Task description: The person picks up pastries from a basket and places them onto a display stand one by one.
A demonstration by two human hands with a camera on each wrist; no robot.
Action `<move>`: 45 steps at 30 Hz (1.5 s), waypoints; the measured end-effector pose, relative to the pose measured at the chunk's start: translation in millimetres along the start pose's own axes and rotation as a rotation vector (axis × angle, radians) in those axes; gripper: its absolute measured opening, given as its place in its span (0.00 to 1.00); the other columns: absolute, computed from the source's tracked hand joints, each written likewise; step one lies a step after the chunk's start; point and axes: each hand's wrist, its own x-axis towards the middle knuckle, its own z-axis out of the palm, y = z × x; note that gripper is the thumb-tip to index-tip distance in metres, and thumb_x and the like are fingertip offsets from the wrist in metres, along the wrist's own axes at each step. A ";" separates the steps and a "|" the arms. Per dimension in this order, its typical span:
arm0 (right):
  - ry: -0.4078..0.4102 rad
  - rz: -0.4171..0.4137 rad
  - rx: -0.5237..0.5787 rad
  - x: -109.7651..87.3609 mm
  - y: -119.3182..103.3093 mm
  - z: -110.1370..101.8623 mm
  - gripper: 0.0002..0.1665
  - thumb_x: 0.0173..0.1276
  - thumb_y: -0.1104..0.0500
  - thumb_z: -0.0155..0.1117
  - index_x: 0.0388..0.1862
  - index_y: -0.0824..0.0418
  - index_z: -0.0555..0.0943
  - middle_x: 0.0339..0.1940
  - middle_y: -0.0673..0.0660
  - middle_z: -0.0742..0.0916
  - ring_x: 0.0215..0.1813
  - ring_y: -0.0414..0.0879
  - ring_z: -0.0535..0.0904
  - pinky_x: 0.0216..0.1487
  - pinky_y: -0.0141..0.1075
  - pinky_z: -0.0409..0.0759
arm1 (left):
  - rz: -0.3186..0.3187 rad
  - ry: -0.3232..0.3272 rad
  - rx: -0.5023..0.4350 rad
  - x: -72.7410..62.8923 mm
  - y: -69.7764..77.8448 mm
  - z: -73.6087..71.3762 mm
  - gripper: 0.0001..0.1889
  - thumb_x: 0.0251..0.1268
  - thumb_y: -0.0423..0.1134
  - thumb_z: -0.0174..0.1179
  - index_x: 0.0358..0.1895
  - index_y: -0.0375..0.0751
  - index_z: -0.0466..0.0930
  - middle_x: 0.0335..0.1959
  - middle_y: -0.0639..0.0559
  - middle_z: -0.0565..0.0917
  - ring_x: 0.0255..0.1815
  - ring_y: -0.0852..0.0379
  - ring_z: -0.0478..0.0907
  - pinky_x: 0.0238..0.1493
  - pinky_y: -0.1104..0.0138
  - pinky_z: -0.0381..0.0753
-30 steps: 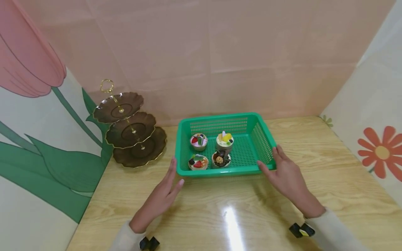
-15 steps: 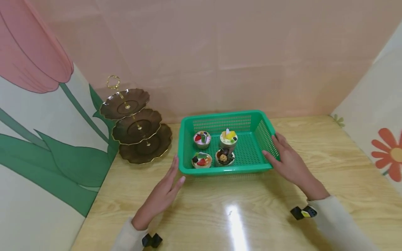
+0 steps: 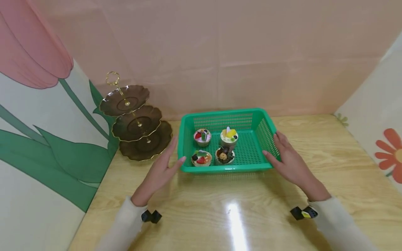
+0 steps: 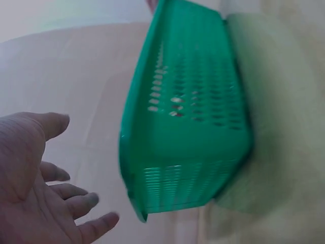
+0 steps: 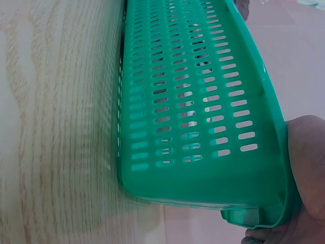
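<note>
A green plastic basket with perforated walls sits on the wooden table. Inside its left half stand several small decorated cupcakes, among them a chocolate one and one topped with yellow fruit. My right hand holds the basket's front right corner, thumb over the rim and fingers along the outer right side. In the right wrist view, that hand is at the rim. My left hand is beside the front left corner, fingers spread; in the left wrist view, a gap separates this hand from the basket.
A three-tier brown stand with scalloped gold edges and a gold ring handle stands left of the basket. A pink backdrop rises behind the table, with flower-printed panels at both sides.
My left hand has moved forward along the basket's left side, its thumb now overlapping the front left corner in the head view. My right hand stays at the right corner. The head view has shifted slightly.
</note>
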 end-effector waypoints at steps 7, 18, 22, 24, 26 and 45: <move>-0.008 0.001 -0.002 2.9 0.0 -3.4 0.49 0.79 0.43 0.55 0.81 0.72 0.47 0.84 0.65 0.47 0.82 0.67 0.45 0.71 0.68 0.54 | 0.032 -0.088 -0.051 63.1 -3.2 -12.7 0.41 0.73 0.46 0.63 0.82 0.46 0.50 0.78 0.42 0.62 0.75 0.44 0.65 0.65 0.46 0.73; 0.008 -0.012 -0.016 5.4 1.0 2.6 0.49 0.79 0.43 0.55 0.81 0.72 0.49 0.84 0.66 0.49 0.81 0.66 0.46 0.72 0.66 0.54 | 0.010 -0.310 0.044 129.8 -12.2 -18.3 0.39 0.69 0.40 0.67 0.79 0.39 0.59 0.75 0.38 0.67 0.67 0.36 0.74 0.60 0.46 0.78; 0.004 0.004 -0.022 3.4 0.8 2.8 0.49 0.79 0.42 0.55 0.81 0.71 0.49 0.84 0.64 0.49 0.82 0.65 0.46 0.73 0.66 0.55 | 0.007 -0.378 0.130 148.5 -15.7 -11.9 0.40 0.67 0.37 0.68 0.78 0.34 0.59 0.75 0.36 0.66 0.65 0.34 0.74 0.59 0.48 0.79; 0.001 0.010 -0.023 2.3 0.2 2.2 0.49 0.79 0.43 0.55 0.81 0.71 0.49 0.84 0.64 0.49 0.82 0.64 0.46 0.72 0.66 0.55 | 0.001 -0.408 0.150 155.8 -16.8 -9.0 0.41 0.66 0.36 0.69 0.77 0.32 0.58 0.76 0.35 0.65 0.66 0.33 0.74 0.60 0.49 0.78; 0.000 0.012 -0.025 1.4 -0.2 1.9 0.49 0.79 0.43 0.55 0.81 0.71 0.48 0.84 0.64 0.49 0.82 0.64 0.46 0.72 0.66 0.56 | 0.000 -0.434 0.179 162.0 -18.0 -6.0 0.42 0.64 0.36 0.70 0.77 0.30 0.58 0.76 0.34 0.64 0.67 0.34 0.72 0.63 0.49 0.75; 0.015 0.010 -0.050 -3.0 1.5 2.7 0.48 0.79 0.42 0.54 0.81 0.71 0.50 0.84 0.64 0.50 0.82 0.64 0.47 0.72 0.65 0.58 | 0.106 -0.613 0.591 188.0 -31.3 25.7 0.36 0.53 0.47 0.79 0.60 0.28 0.76 0.54 0.39 0.81 0.55 0.45 0.77 0.59 0.56 0.76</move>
